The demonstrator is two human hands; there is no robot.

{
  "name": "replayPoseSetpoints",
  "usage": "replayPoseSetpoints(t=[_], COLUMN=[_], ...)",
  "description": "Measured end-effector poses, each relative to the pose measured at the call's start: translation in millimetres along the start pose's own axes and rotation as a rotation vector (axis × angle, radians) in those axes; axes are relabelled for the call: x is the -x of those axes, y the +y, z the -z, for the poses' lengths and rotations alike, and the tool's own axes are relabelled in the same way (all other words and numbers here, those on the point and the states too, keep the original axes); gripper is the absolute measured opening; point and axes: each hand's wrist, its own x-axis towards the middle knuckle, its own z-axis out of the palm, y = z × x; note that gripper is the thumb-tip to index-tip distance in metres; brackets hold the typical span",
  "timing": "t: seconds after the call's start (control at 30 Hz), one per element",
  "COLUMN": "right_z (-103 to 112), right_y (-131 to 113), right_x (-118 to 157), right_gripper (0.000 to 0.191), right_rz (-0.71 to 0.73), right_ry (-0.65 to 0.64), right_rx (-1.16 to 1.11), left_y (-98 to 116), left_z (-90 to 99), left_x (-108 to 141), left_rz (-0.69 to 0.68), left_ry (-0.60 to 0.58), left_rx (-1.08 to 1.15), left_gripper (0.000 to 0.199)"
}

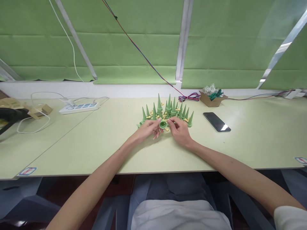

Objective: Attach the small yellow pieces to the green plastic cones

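Note:
My left hand (150,129) is closed around a green plastic cone (162,124), whose hollow round base faces me. At the right rim of that cone, my right hand (179,130) has thumb and fingertips pinched together. Whatever lies between those fingertips is too small to make out. Just beyond both hands stands a cluster of green cones (169,107), mostly upright with points up, some seemingly stacked. Small yellow pieces (186,120) are scattered among them, and a few lie close under my fingers.
A black phone (216,122) lies to the right. Behind it is a cardboard box (212,99) with clear plastic and green material. Coiled red-blue wire (189,97) rests by the wall. At left are a white power strip (80,108), a white cable and cardboard pieces (40,110).

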Motion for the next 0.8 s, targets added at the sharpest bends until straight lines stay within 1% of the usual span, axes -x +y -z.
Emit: replayPoseSetpoints(t=[0.17,0.37,0.5,0.57,0.67,0.8], right_z=[0,0,0,0,1,1], right_y=[-2,-4,-2,-1,0,0], right_x=[0,0,0,-1,-1,-1], right_gripper=[0.029,0.031,0.03,0.028,0.028,0.028], right_rz=[0.006,0.021,0.038,0.037,0.023,0.001], right_ry=[-0.015,-0.025,-0.03,-0.033,-0.038,-0.029], right_rx=[-0.005,0.048,0.07,0.072,0.068,0.053], left_y=[1,5,5,3,-2,-9], left_z=[1.5,1.7,-0.7,-2.2,-3.0,-1.3], left_x=[5,8,8,7,5,1], left_rz=[-0.074,-0.156,-0.184,-0.243,-0.384,-0.505], left_ry=[-0.001,0.004,0.055,0.118,0.212,0.238], left_rx=[-0.09,-0.25,-0.369,-0.458,-0.583,-0.668], left_gripper=[0.043,0.039,0.037,0.034,0.03,0.025])
